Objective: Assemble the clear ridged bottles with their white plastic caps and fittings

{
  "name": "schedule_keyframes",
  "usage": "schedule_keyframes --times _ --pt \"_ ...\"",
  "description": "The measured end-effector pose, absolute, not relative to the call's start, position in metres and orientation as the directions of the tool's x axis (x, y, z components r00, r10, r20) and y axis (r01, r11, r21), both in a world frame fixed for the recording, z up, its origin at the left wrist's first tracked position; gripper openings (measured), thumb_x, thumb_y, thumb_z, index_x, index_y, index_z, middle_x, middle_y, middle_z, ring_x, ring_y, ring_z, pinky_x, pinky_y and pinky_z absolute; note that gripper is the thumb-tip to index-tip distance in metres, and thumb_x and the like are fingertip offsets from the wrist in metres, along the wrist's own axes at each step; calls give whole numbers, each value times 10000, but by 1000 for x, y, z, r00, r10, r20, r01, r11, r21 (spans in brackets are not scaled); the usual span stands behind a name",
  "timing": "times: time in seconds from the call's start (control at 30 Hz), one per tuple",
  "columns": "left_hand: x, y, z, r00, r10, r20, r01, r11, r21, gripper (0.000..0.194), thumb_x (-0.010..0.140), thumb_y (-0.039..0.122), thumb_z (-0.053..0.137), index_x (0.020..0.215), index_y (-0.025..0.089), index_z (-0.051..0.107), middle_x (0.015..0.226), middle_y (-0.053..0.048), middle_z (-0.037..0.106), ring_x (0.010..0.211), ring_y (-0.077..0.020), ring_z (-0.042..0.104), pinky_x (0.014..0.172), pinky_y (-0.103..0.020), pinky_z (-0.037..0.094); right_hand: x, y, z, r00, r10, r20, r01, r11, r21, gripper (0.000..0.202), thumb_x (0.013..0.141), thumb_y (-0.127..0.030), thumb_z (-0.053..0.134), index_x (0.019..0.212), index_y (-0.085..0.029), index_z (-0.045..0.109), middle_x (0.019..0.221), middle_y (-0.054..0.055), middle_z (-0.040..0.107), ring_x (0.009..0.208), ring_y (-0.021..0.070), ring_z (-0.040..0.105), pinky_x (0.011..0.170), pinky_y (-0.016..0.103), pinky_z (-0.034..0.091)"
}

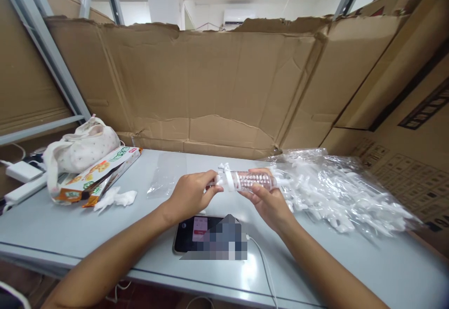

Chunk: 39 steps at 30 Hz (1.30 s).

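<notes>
Above the middle of the table, both hands hold a clear, ribbed plastic cylinder (249, 181) lying sideways, with white fittings at its ends; its exact kind is unclear. My left hand (198, 190) pinches the small white fitting at its left end between thumb and fingers. Around the clear body near the right end, my right hand (264, 197) is closed, thumb in front. Just behind it lies a large clear plastic bag (336, 192) with many white plastic pieces in it. A phone (185, 236), partly blurred out, lies below the hands.
A flat clear plastic bag (164, 171) lies left of the hands. Further left are a crumpled white tissue (117, 197), an orange-and-white snack box (101, 173), a white cloth bag (84, 143) and power adapters (24, 172). A white cable (263, 257) runs off the front edge. Cardboard walls (210, 75) stand behind.
</notes>
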State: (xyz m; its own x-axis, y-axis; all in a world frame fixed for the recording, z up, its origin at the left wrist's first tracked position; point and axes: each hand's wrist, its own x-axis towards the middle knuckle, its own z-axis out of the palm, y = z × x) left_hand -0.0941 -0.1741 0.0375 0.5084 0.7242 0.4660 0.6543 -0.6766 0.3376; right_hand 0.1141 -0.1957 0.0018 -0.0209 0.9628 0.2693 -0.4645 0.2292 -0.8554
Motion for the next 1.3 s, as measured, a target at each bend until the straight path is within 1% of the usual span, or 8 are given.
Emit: schedule_keyframes --times 0.2,0.3,0.4,0.6,1.03,1.1,1.17,1.3 --pt "-104 -168 55 686 686 243 584 -718 378 146 882 257 477 857 184 601 719 4 630 628 -128 545 568 -217 346 114 -194 -6 -74 938 338 -318 299 -900 400 650 -305 785 964 -265 540 1030 36 687 936 207 643 803 374 510" --pt "-102 -168 50 684 677 271 588 -732 343 133 887 230 458 896 179 581 773 -6 650 659 -136 573 570 -223 365 111 -195 -6 -1 938 348 -317 329 -889 413 643 -304 792 968 -266 539 1038 33 684 961 215 637 830 388 505" --pt "-96 -169 37 659 608 443 627 -770 123 150 890 206 448 992 177 555 859 -26 663 714 -156 601 583 -246 377 109 -194 -5 33 962 273 -397 263 -879 363 639 -335 791 902 -242 561 901 10 698 857 205 665 748 364 546" --pt "-84 -170 21 686 348 639 681 -617 -395 214 869 78 407 995 151 564 623 11 561 524 -143 494 493 -283 266 99 -197 -2 115 987 116 -559 161 -813 289 686 -381 755 841 -178 619 781 5 706 738 153 682 680 266 574" --pt "-70 -159 16 685 161 711 662 -546 -513 126 882 121 479 910 152 598 586 17 561 532 -126 473 516 -301 234 100 -201 7 118 989 -89 -663 12 -748 255 655 -349 785 786 -191 634 764 -11 696 707 134 673 724 260 582" --pt "-68 -154 17 673 199 713 659 -600 -454 147 891 138 466 916 159 609 601 9 581 542 -127 485 517 -298 249 104 -200 8 113 992 -58 -634 27 -773 288 671 -402 763 813 -184 641 817 8 693 752 144 668 772 282 570" --pt "-65 -150 20 601 339 724 669 -708 -225 160 891 163 462 924 177 618 660 -1 618 590 -128 516 543 -282 293 109 -201 10 102 995 15 -585 72 -808 333 692 -468 725 851 -187 641 895 34 684 851 178 652 833 343 552" --pt "-60 -150 36 438 722 537 342 -685 643 157 861 277 516 955 182 599 829 -15 638 683 -116 537 594 -235 380 115 -207 17 137 933 332 -413 358 -837 481 626 -497 760 1020 -280 589 1065 31 624 1087 237 554 932 434 488"
